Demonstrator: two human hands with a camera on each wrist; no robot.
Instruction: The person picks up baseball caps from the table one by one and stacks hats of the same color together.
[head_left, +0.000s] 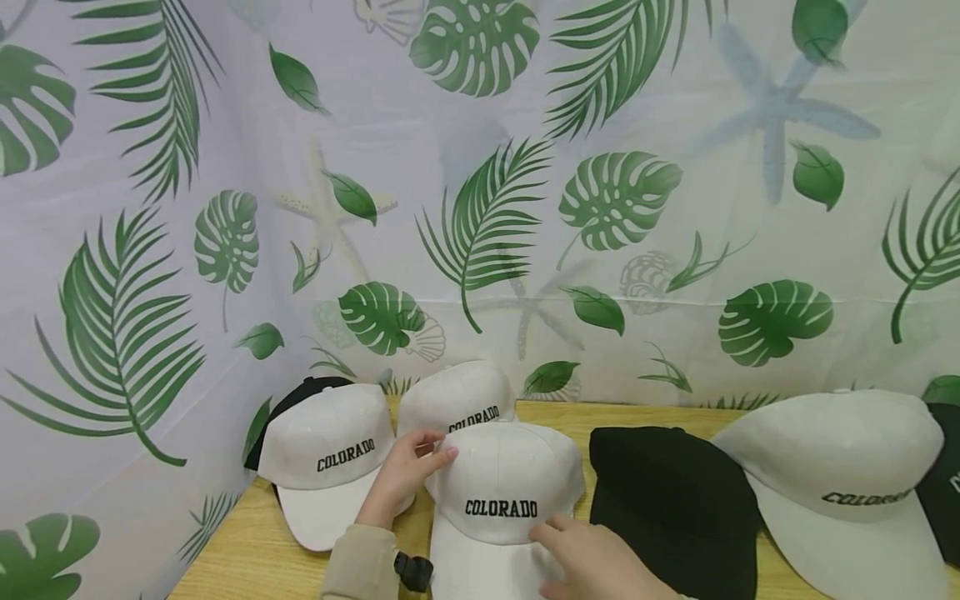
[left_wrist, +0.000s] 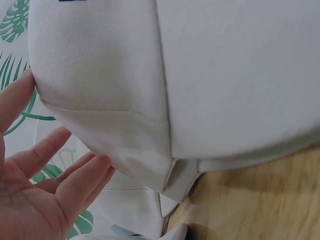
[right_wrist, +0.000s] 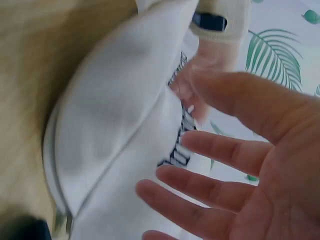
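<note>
A white cap [head_left: 517, 475] with dark COLORADO lettering lies in front, between the two hands. At its left side is my left hand [head_left: 408, 475], fingertips against the crown; in the left wrist view that hand [left_wrist: 55, 180] has spread, slightly bent fingers beside the white fabric [left_wrist: 100, 85]. Over the cap's lower right, near the lettering and brim, is my right hand [head_left: 592, 558]. In the right wrist view its fingers are loosely extended [right_wrist: 215, 185] in front of the cap [right_wrist: 120, 100]; whether they touch the fabric I cannot tell.
Another white cap [head_left: 457, 396] stands behind the front one. To the left, a white cap [head_left: 330, 442] overlaps a black one. On the right lie a black cap [head_left: 667, 500], a large white cap [head_left: 840, 450] and a dark cap at the edge. A leaf-patterned cloth [head_left: 480, 208] hangs behind the wooden table [head_left: 240, 558].
</note>
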